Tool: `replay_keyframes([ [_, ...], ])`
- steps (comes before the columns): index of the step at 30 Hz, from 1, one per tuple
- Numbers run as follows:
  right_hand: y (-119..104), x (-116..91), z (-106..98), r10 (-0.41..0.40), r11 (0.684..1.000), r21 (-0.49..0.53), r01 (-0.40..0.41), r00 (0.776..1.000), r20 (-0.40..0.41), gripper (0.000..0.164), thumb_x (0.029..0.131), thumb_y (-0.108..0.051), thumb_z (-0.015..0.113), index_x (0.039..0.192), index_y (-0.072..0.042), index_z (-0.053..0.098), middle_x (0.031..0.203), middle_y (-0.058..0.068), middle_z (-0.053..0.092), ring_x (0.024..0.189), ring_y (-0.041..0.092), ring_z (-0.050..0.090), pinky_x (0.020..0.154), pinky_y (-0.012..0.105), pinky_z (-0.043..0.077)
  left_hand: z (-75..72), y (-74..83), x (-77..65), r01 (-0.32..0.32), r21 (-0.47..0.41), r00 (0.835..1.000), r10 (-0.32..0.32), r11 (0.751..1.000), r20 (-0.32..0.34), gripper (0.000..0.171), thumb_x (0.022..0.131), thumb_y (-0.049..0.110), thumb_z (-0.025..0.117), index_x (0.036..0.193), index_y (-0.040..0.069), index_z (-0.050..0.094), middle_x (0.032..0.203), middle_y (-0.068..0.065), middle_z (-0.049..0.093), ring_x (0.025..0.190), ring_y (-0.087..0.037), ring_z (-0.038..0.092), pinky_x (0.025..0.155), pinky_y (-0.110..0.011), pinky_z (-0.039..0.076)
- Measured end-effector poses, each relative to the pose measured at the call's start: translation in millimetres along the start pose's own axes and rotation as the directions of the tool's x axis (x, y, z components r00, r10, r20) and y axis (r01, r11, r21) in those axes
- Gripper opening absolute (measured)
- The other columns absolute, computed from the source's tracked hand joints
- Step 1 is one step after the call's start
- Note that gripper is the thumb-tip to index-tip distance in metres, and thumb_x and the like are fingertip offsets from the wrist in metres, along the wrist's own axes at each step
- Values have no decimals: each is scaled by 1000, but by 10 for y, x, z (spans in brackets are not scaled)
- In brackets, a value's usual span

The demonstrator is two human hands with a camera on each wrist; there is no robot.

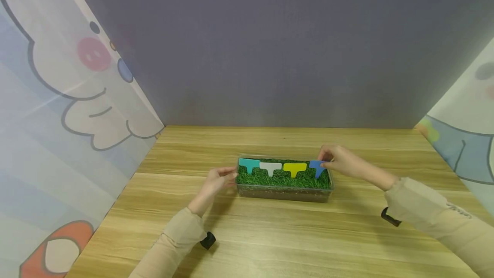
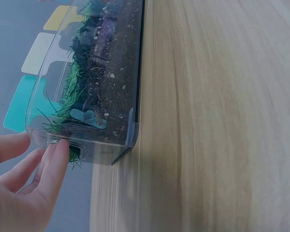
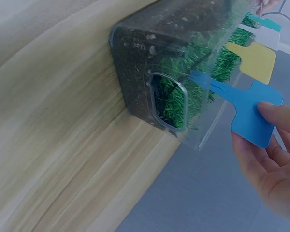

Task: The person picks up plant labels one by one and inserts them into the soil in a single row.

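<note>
My right hand [image 3: 275, 164] pinches the broad head of a blue T-shaped plant label [image 3: 256, 113] between thumb and fingers. The label's stem reaches down into the green grass [image 3: 227, 63] at the right end of a clear plastic planter box [image 1: 283, 187]. At the box's left end, my left hand [image 2: 29, 179] touches the rim corner and end wall, its fingers fairly straight, near the handle cutout. A teal label [image 1: 249, 164], a white label [image 1: 270, 167] and a yellow label [image 1: 295, 168] stand in a row in the grass, left of the blue one.
The box stands on a wood-grain table [image 1: 270, 235], with dark soil [image 2: 118, 72] visible through its wall. A grey panel [image 1: 285, 55] rises behind the table. Cartoon-printed sheets [image 1: 77, 110] flank it on both sides.
</note>
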State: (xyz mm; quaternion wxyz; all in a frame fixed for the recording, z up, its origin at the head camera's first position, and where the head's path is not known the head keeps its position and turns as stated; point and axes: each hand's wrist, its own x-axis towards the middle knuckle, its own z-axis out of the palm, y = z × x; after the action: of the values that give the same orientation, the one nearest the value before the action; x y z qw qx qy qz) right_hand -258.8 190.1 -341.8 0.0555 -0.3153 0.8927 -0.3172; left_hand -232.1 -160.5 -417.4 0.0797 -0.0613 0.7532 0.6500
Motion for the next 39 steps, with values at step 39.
replay_keyframes([
  [39,92,37,182,-6,998,-60,2,998,-69,9,75,7,64,78,1,58,72,3,61,66,13,57,56,20,52,-7,-16,12,1,-4,1000,-1,1000,-5,32,85,2,56,116,-7,53,112,-24,55,95,-31,58,82,-39,51],
])
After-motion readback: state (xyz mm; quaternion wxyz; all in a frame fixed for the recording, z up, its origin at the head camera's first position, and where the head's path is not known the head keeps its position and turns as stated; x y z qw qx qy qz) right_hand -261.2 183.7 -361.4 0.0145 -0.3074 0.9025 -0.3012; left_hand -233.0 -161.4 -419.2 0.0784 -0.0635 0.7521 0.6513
